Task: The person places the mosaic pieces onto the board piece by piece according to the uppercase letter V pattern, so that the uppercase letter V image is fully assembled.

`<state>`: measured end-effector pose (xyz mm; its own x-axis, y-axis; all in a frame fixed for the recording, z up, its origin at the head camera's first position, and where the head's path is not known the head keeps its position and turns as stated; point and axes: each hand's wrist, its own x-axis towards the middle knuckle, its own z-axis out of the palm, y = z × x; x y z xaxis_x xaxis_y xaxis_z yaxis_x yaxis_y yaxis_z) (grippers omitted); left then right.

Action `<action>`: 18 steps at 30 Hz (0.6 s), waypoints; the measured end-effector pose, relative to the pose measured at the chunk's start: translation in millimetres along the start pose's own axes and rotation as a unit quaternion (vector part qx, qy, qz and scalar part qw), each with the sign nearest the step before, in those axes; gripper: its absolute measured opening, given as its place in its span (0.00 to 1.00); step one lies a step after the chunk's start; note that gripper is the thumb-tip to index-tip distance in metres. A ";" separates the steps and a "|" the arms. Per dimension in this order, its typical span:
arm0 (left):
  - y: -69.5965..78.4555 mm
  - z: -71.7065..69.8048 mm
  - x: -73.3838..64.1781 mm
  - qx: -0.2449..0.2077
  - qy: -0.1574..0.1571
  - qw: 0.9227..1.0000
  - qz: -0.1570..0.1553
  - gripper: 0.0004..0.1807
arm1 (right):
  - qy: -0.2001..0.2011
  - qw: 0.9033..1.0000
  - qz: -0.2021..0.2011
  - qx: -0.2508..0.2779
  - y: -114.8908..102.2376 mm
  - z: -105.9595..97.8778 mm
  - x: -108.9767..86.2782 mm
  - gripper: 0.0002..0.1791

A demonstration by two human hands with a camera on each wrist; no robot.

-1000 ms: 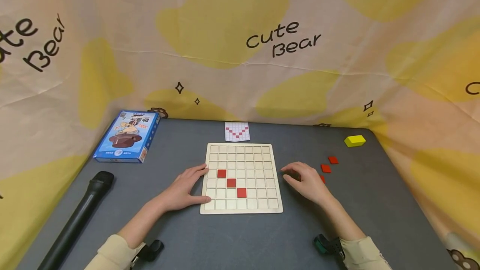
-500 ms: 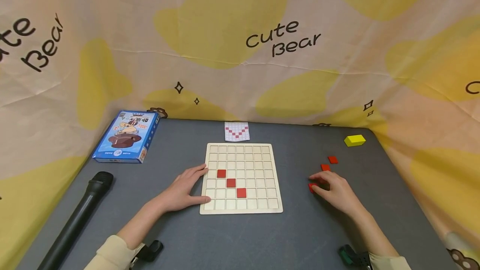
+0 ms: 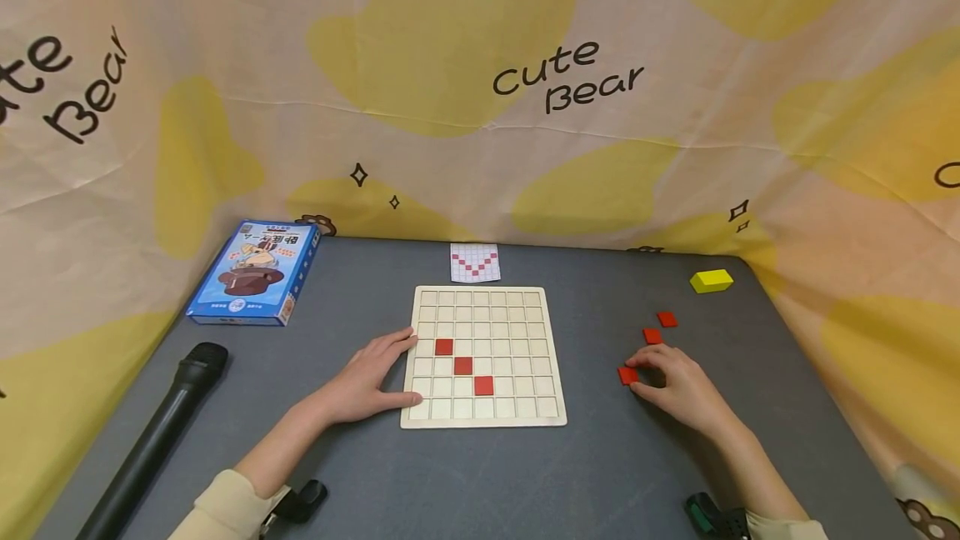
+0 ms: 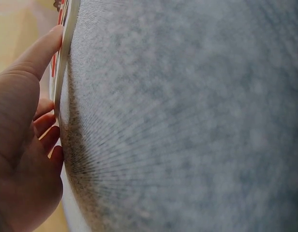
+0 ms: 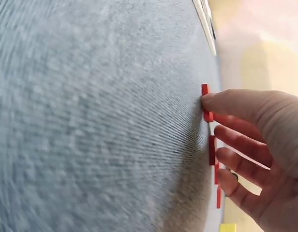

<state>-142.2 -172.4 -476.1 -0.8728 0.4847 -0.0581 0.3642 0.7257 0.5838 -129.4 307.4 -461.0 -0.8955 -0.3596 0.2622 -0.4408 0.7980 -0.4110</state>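
My left hand (image 3: 367,377) rests at the left edge of a pale wooden grid board (image 3: 555,407), its thumb and fingers extended against the rim. Three red square tiles (image 3: 483,386) lie diagonally in the board's cells. Right of the board, my right hand (image 3: 678,386) pinches another red tile (image 3: 628,375) between thumb and index finger, low over the table. In the right wrist view the thumb (image 5: 221,101) covers part of that tile. Behind it, more loose red tiles (image 5: 212,151) lie in a row; the hand hides some from the head view.
A small card (image 3: 475,263) with a red V pattern on a grid lies behind the board. A yellow block (image 3: 711,281) stands at the back right. At left are a blue box (image 3: 255,273) and a black microphone (image 3: 153,432). A printed cloth (image 3: 450,107) hangs behind.
My right hand has moved from beside the board rightward to the loose tiles and now pinches the nearest one. The left hand and board stay put.
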 end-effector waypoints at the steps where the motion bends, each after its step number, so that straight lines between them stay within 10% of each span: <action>1: -0.1 0.0 0.1 0.000 0.000 1.000 0.000 0.51 | 0.002 1.000 0.001 -0.002 -0.1 1.0 0.3 0.14; 18: -0.1 0.2 -0.7 -0.004 0.013 1.000 0.005 0.48 | 0.003 1.000 0.020 -0.006 -1.0 7.0 2.7 0.13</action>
<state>-141.6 -172.7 -476.2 -0.8772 0.4790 -0.0323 0.3698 0.7169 0.5910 -131.8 302.2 -466.0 -0.9119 -0.3248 0.2508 -0.4041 0.8172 -0.4110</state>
